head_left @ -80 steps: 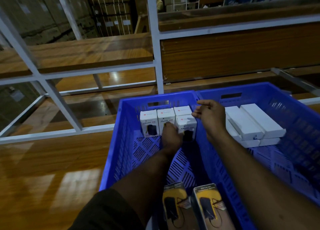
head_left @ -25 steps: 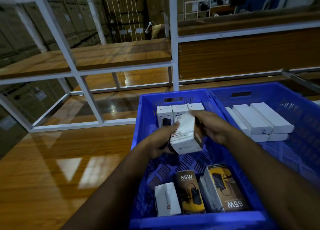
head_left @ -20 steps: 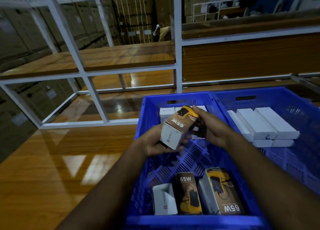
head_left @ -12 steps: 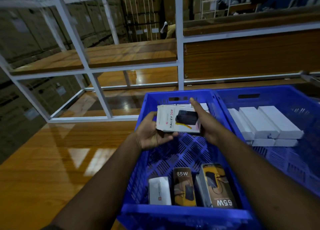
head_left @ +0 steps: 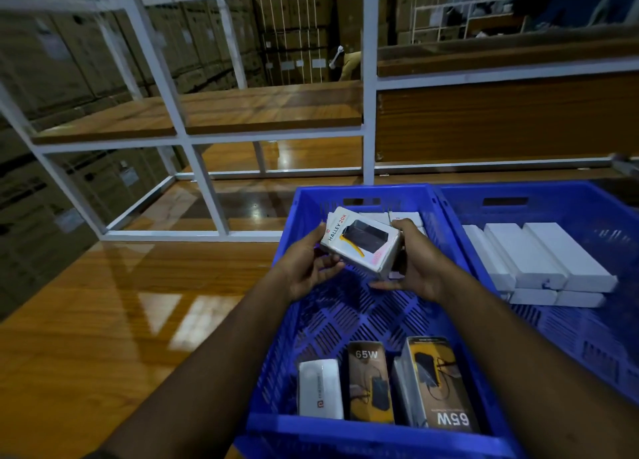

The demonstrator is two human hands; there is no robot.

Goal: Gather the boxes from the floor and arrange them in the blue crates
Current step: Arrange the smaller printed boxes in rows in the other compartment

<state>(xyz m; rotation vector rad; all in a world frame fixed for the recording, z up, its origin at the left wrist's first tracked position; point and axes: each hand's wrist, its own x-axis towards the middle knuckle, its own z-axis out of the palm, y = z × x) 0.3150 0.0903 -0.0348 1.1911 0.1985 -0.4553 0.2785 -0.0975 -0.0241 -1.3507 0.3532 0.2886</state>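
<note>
I hold a white "Halley 20K" box (head_left: 359, 244) between both hands above the left blue crate (head_left: 287, 261). My left hand (head_left: 311, 268) grips its left end and my right hand (head_left: 416, 265) cups its right end and underside. Behind the box, white boxes (head_left: 406, 217) stand along the crate's far wall, mostly hidden. At the crate's near end stand a white box (head_left: 320, 387) and two yellow-black "65W" boxes (head_left: 370, 382), (head_left: 439, 382). The right blue crate (head_left: 553, 199) holds stacked plain white boxes (head_left: 539, 261).
The crates rest on a glossy wooden surface (head_left: 103, 320). A white metal shelf frame (head_left: 193, 154) with wooden boards rises behind and to the left. Stacked cardboard cartons (head_left: 294, 36) fill the dim background.
Both hands picked a box out of the crate and turned it over several times. Over the last half second the box tilted, its right end dropping lower.
</note>
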